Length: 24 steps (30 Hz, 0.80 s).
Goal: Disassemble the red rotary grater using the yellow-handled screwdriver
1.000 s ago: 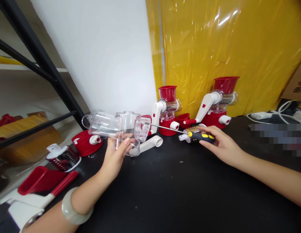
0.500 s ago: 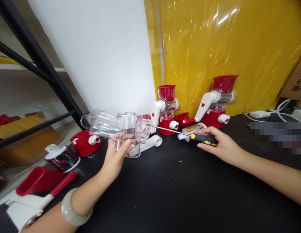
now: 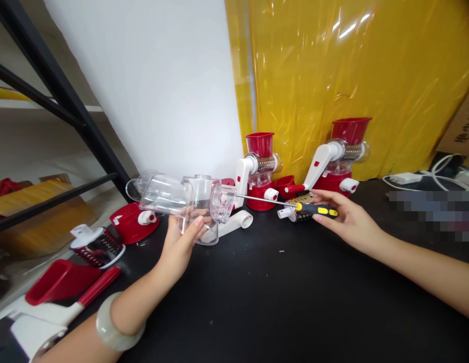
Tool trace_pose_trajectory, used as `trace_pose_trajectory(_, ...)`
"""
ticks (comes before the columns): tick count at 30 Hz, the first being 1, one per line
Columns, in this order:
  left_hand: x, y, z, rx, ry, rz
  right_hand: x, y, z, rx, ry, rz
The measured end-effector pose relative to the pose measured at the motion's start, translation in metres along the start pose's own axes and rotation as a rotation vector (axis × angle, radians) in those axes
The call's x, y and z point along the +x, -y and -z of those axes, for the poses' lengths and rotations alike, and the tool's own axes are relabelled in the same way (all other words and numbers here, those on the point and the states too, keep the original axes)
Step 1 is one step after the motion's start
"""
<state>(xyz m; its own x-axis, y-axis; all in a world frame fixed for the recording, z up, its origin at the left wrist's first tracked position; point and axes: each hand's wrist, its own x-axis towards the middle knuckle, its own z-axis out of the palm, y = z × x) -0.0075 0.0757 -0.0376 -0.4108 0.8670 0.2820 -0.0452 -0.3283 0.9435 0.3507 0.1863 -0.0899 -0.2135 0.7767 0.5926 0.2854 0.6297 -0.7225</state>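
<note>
Clear housing (image 3: 170, 195) held aloft in left hand (image 3: 180, 245), over the worktop (image 3: 276, 297) near its back; screwdriver (image 3: 313, 209) pinched lightly at the handle by right hand (image 3: 350, 224), tip at housing's end. Liable to slip and gouge plastic, given long shaft, loose fingertip hold.

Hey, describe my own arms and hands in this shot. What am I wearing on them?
The left hand and right hand have no gloves, and I can make out no rings. No sleeves show on either forearm. The left wrist wears a thick, smooth, pale greenish-white bangle. The right wrist has no watch or band.
</note>
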Motion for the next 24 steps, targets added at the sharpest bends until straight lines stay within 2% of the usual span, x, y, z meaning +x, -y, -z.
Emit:
trace_pose_trajectory(5, 0.001, -0.002, -0.001, -0.015, -0.001, 0.003, 0.001, 0.01, 0.001, -0.096, 0.009, 0.079)
trace_pose_trajectory(10, -0.002, -0.002, -0.002, -0.015, 0.017, 0.009, -0.001, 0.013, 0.002, -0.15, 0.033, -0.01)
trace_pose_trajectory(13, -0.003, -0.001, -0.002, -0.027, 0.029, 0.016, -0.002, 0.012, 0.003, -0.207, 0.04, 0.034)
trace_pose_trajectory(19, -0.002, -0.001, 0.0, -0.067, 0.018, 0.022, -0.002, 0.016, 0.007, -0.14, 0.149, 0.05)
trace_pose_trajectory(21, -0.001, -0.001, 0.0, -0.077, 0.017, 0.02, -0.001, 0.015, 0.007, -0.131, 0.138, 0.085)
trace_pose_trajectory(24, -0.001, 0.0, 0.0, -0.076, 0.017, 0.025, 0.0, 0.011, 0.005, -0.124, 0.054, 0.128)
